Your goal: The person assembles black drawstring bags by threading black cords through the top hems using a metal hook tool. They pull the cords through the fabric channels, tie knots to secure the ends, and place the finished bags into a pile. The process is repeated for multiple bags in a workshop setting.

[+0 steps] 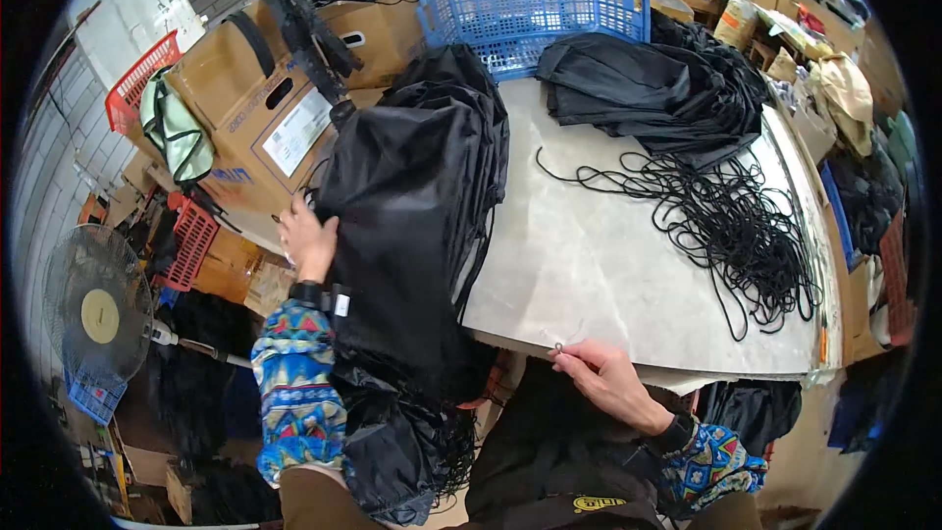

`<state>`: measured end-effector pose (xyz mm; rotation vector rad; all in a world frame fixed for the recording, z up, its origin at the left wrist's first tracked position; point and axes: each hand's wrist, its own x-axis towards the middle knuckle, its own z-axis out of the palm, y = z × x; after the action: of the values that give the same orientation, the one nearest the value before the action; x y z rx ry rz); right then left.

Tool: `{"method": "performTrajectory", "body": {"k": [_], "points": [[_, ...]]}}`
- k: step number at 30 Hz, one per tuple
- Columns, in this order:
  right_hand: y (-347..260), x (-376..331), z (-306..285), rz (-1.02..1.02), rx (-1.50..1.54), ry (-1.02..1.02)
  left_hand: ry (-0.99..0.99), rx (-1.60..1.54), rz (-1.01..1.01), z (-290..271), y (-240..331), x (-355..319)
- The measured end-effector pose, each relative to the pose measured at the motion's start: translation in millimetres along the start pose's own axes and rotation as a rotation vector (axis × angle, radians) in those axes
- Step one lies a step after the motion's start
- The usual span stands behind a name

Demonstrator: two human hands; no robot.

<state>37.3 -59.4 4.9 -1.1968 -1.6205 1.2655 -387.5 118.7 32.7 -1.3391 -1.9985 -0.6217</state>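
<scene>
black bag stack (412, 196) | left hand (307, 236) flat on its left edge | right hand (603, 378) pinching small metal ring (558, 346)

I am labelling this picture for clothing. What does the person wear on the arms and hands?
Both hands are bare, without gloves. The left hand has a black band at the wrist. Both forearms wear sleeves with a bright pattern in blue, yellow, red and green.

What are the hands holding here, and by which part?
The left hand rests on the left edge of the stack of black fabric bags. The right hand pinches a small metal ring at the table's near edge.
</scene>
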Motion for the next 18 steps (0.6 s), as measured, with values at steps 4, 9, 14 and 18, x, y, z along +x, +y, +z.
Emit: {"method": "performTrajectory", "body": {"k": [4,9,14,18], "points": [[-4,-12,-27,0.159,0.022,0.049,-0.645,-0.646,-0.117,-36,117,-22],[15,-30,-58,0.226,-0.097,0.13,-0.945,-0.643,0.105,1,216,-43],[29,-23,-63,0.122,-0.049,0.108,-0.978,-0.724,0.005,95,251,11],[30,-14,-74,0.172,-0.031,0.084,-0.85,-0.35,0.031,120,288,31]]}}
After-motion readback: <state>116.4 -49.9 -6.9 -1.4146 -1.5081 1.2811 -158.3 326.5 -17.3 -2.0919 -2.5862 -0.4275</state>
